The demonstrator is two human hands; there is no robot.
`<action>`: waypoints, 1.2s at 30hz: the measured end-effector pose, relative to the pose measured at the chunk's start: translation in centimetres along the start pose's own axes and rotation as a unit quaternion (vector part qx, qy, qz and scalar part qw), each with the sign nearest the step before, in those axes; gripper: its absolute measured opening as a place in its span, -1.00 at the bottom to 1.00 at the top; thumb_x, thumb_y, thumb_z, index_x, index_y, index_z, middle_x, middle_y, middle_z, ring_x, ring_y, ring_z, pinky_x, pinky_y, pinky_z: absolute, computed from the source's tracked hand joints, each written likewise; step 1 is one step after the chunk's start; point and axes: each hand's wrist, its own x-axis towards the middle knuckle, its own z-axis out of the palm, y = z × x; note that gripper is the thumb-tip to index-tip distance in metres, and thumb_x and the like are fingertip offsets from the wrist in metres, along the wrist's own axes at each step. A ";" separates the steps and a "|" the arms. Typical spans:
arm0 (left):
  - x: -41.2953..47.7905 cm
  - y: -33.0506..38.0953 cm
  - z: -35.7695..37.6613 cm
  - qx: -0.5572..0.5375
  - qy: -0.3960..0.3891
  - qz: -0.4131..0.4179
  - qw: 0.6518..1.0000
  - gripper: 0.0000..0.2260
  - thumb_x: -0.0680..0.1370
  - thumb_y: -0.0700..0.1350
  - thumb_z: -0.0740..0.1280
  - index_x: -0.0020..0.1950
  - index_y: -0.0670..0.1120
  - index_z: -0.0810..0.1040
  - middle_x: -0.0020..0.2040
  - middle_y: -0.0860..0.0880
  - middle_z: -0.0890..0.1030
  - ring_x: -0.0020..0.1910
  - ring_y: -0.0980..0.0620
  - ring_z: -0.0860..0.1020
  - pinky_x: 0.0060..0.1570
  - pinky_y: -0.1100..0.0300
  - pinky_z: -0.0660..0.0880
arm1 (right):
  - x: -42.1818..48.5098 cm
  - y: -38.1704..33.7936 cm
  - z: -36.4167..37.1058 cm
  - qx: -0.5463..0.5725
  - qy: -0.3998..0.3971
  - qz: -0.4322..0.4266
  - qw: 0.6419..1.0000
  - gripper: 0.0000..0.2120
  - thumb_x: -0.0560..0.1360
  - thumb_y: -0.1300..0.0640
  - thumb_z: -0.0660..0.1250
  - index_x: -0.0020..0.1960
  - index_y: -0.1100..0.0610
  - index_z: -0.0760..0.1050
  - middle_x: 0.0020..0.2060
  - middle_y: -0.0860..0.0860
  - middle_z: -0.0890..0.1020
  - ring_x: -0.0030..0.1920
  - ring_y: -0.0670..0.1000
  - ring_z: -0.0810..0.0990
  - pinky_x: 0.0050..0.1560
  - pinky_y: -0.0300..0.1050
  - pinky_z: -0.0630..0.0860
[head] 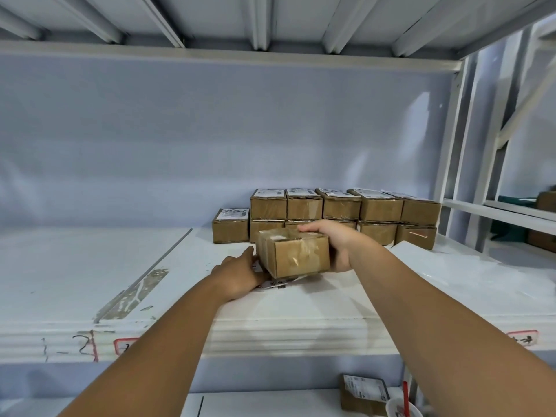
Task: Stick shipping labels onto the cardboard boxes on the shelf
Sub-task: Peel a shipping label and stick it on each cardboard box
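A small taped cardboard box point(293, 252) hangs tilted just above the white shelf point(90, 266). My right hand point(334, 245) grips it from its right side, fingers curled over the top. My left hand point(240, 273) lies on the shelf at the box's lower left, fingers reaching under it onto white shipping labels point(278, 285) that peek out beneath the box. Whether those fingers pinch a label is hidden. Behind stands a two-high row of labelled boxes point(346, 210), with a single labelled box point(230, 225) at its left end.
A white sheet point(469, 272) lies on the shelf at the right. Worn tape marks point(135, 293) run along a seam at the left. Below the shelf edge sit another labelled box point(362, 394) and a white cup point(401, 409). Grey uprights point(454, 145) close the right side.
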 end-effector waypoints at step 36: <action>-1.4 -0.4 -0.5 -0.318 0.017 0.090 0.944 -0.11 0.23 0.44 0.38 0.47 0.20 0.19 0.40 0.15 0.33 0.29 0.12 0.41 0.20 0.23 0.32 | 1.0 2.5 2.5 -0.013 0.041 -0.129 0.991 -0.84 0.53 0.06 0.28 -0.07 0.13 0.57 -0.20 0.10 0.66 -0.18 0.09 0.61 -0.01 -0.05 0.53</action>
